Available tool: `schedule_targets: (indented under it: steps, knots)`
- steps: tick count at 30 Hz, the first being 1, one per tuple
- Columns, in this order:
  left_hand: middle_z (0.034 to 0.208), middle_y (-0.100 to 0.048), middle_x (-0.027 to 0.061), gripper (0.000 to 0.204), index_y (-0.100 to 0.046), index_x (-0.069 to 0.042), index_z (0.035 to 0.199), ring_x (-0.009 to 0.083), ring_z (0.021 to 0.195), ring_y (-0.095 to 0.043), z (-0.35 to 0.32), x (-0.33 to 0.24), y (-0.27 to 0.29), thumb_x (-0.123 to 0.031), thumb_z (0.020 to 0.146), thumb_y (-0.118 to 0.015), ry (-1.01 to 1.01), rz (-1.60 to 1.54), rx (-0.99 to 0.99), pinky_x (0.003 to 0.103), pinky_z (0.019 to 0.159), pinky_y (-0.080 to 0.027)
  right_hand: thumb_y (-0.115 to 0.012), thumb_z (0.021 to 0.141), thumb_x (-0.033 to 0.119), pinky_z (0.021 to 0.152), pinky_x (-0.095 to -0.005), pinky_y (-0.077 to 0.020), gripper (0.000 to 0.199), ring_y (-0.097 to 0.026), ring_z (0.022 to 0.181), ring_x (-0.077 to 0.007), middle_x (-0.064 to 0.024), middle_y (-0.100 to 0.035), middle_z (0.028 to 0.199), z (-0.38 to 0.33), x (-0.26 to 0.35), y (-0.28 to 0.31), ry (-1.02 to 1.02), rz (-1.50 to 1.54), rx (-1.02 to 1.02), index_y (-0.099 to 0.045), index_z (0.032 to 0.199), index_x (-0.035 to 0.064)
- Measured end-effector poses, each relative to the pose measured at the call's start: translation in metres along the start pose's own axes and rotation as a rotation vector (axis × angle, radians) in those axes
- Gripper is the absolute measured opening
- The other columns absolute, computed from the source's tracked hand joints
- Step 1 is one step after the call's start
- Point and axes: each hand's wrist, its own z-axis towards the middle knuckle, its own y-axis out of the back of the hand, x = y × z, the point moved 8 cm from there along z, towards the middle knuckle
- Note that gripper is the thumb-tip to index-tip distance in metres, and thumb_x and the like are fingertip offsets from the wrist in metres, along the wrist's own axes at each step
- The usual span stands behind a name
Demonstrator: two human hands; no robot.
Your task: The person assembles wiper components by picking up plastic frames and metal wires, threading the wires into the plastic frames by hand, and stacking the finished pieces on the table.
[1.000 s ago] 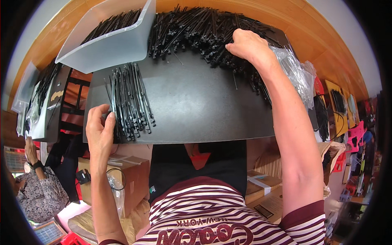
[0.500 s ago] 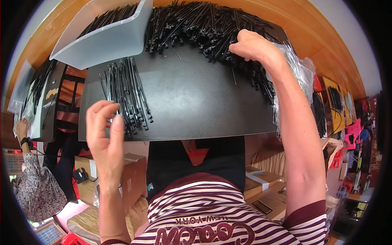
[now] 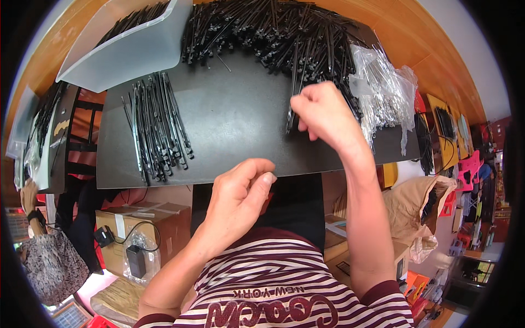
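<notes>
My right hand is closed on a few thin black rods with small knobbed ends, at the front right edge of a big heap of similar rods. The held rods hang past its fingertips over the dark tabletop. At the table's near edge, my left hand holds nothing that I can see; its thumb and forefinger are bent and slightly apart. A separate row of black rods lies side by side on the left of the table.
A translucent plastic bin with more rods stands at the back left. Thin silvery rods in a clear bag lie at the right. Cardboard boxes sit below the table. At far left another person's hand is at a neighbouring table.
My left hand has left the row of rods and moved right to the table's near edge. My right hand has come from the heap towards me, drawing a few rods with it.
</notes>
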Motion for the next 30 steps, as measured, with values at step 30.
schedule_targets:
  steps: [30]
  knots:
    - [0.072, -0.056, 0.0008, 0.018, -0.059, -0.003, 0.088, 0.0048, 0.056, -0.046, -0.005, 0.006, -0.026, -0.021, 0.09, -0.06, 0.273, -0.483, 0.035, 0.017, 0.046, -0.035, -0.053, 0.088, 0.015, 0.057, -0.0428, -0.041, 0.022, -0.053, 0.062, -0.0359, -0.0182, -0.051, 0.068, -0.128, -0.015, -0.046, 0.352, 0.315, 0.272, -0.046, 0.076, -0.0018]
